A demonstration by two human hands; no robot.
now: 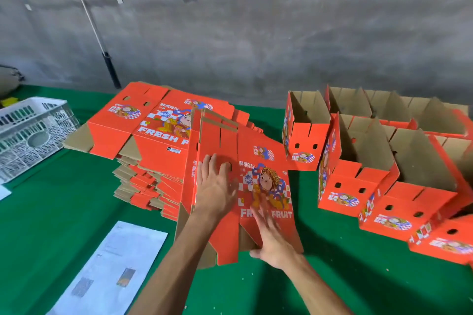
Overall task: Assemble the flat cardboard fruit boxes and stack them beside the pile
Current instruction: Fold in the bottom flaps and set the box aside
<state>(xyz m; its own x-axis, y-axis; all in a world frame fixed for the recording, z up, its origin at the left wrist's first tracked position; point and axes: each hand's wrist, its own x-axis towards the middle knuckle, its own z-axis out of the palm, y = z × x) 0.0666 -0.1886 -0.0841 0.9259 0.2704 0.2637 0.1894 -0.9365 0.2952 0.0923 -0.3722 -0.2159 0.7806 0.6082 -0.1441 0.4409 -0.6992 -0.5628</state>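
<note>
Flat box (266, 186): mid-table, against the flat pile (153, 140).
Hands: our left hand (215, 186) presses flat-fingered; right hand (271, 240), blurred, lies open.
Risk: we judge panels may spring back, toppling the pile.

The left hand (216, 192) lay flat, fingers spread toward twelve o'clock. The right hand (271, 240), blurred, reached open-fingered toward eleven o'clock.

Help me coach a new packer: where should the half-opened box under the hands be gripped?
Probably by the half-opened box's long side edges, one hand from each side: the left hand and right hand lie flat on its broad panels, which offer nothing to pinch.
</note>
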